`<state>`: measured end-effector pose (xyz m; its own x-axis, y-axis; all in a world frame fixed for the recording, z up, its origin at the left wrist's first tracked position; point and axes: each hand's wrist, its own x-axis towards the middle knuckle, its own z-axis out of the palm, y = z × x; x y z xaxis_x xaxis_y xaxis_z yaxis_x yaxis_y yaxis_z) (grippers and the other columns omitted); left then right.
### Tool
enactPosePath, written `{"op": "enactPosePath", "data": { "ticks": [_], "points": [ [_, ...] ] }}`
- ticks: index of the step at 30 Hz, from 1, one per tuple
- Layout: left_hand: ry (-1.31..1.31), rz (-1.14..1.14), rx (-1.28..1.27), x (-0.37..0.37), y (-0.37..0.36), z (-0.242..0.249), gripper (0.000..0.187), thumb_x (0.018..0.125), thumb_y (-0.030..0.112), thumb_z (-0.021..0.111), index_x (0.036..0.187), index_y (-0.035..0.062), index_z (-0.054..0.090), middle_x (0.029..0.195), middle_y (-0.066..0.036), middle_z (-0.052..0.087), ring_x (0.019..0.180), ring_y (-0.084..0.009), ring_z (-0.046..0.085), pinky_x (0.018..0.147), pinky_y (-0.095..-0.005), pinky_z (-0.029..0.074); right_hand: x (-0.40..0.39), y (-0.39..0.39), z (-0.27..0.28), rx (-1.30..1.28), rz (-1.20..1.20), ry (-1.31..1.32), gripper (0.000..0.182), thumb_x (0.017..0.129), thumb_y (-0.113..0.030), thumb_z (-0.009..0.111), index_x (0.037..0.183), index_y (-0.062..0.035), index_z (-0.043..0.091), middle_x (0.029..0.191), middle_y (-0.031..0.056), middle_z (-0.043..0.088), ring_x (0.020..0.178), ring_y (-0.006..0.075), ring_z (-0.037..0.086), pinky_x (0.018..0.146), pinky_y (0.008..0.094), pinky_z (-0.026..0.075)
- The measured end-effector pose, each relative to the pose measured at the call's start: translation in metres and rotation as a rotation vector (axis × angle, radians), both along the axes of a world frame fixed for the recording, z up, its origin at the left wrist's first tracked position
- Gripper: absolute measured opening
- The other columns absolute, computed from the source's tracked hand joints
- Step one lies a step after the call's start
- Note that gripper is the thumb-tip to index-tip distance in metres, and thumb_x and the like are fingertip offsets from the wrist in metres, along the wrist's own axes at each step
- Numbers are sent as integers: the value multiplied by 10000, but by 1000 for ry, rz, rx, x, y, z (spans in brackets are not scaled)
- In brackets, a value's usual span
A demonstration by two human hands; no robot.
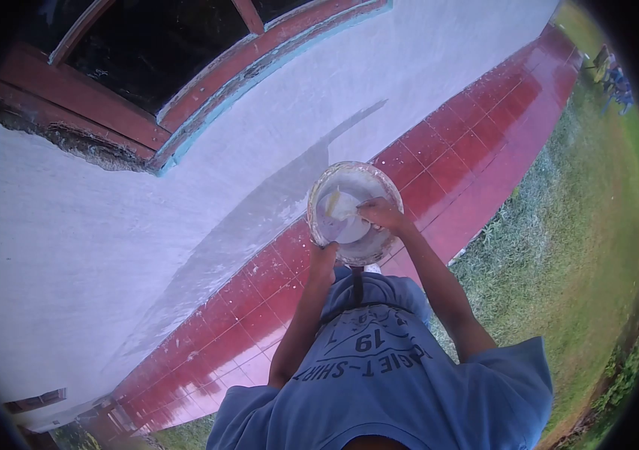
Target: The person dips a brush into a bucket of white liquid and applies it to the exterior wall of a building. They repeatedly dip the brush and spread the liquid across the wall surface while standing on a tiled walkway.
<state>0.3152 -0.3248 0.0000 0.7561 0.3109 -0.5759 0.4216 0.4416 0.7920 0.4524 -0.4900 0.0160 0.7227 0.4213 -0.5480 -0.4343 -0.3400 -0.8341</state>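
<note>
Two hands are working mid-frame before a grey wall [109, 225]: left hand [324, 259] gripping a bucket [387, 187] of whitish paint, right hand [381, 214] closing on, seemingly, a brush [338, 204].

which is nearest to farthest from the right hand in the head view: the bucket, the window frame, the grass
1. bucket: the right hand reaches into it, touching.
2. grass: off to the right, past the red tiled strip.
3. window frame: upper left, across the white wall.
</note>
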Motion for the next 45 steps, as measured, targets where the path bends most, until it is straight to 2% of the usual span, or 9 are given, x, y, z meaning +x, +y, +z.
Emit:
{"op": "enactPosePath", "data": {
  "ticks": [7,18,31,33,37,39,40,42,45],
  "points": [
    [44,-36,-59,14,19,-24,644,739,-51,528,1359,32,373,1177,-160,550,956,-255,635,630,-360,583,-19,-22,-39,-108,-20,-139,269,863,-239,610,917,16,677,663,24,573,483,88,482,429,251,367],
    [280,69,-189,-18,79,-105,608,748,19,557,1334,88,412,1164,-101,546,996,-243,611,754,-437,571,-16,-34,-63,590,-420,465,232,927,-162,455,1127,-58,510,708,8,487,511,87,407,470,244,338],
    [615,104,163,-93,120,-301,359,760,-3,660,1106,-7,564,1217,-204,510,1104,-338,544,953,-389,464,165,59,-491,221,-513,413,273,936,-253,498,1153,-107,576,693,-57,447,497,26,349,419,200,274],
    [506,-634,884,-108,121,-316,288,736,-15,697,1011,-6,608,1192,-257,532,1106,-397,540,940,-431,456,205,78,-477,154,-448,371,295,949,-231,481,1160,-60,595,744,-20,517,553,61,462,504,233,392],
    [737,-738,847,-83,96,-315,304,801,-30,593,1101,-10,553,1251,-177,495,1147,-315,524,977,-401,460,242,104,-425,213,-380,149,282,949,-222,471,1006,-14,654,665,-12,527,545,64,433,517,247,369],
    [740,62,248,-92,91,-328,253,780,-79,593,1027,-25,577,1283,-187,495,1145,-283,527,988,-372,444,242,98,-383,239,-385,29,269,954,-192,487,1014,5,660,616,7,505,553,77,420,529,259,365],
    [741,65,248,-93,90,-328,253,780,-79,593,1027,-25,577,1283,-187,495,1145,-283,527,988,-372,444,236,95,-372,240,-383,31,269,954,-192,487,1014,5,660,616,7,505,553,77,420,529,259,365],
    [705,-643,654,-87,84,-332,301,791,-46,586,1089,-25,550,1306,-182,491,1161,-249,512,998,-367,432,231,89,-362,492,-485,94,252,955,-163,526,1098,10,640,629,18,499,571,93,434,554,283,386],
    [754,-701,654,-71,70,-332,301,804,-36,551,1104,-24,542,1302,-174,494,1157,-243,508,1004,-370,428,229,98,-392,620,-481,-8,267,949,-139,562,1180,-15,612,647,17,487,588,101,437,569,297,394]
  ]
}}
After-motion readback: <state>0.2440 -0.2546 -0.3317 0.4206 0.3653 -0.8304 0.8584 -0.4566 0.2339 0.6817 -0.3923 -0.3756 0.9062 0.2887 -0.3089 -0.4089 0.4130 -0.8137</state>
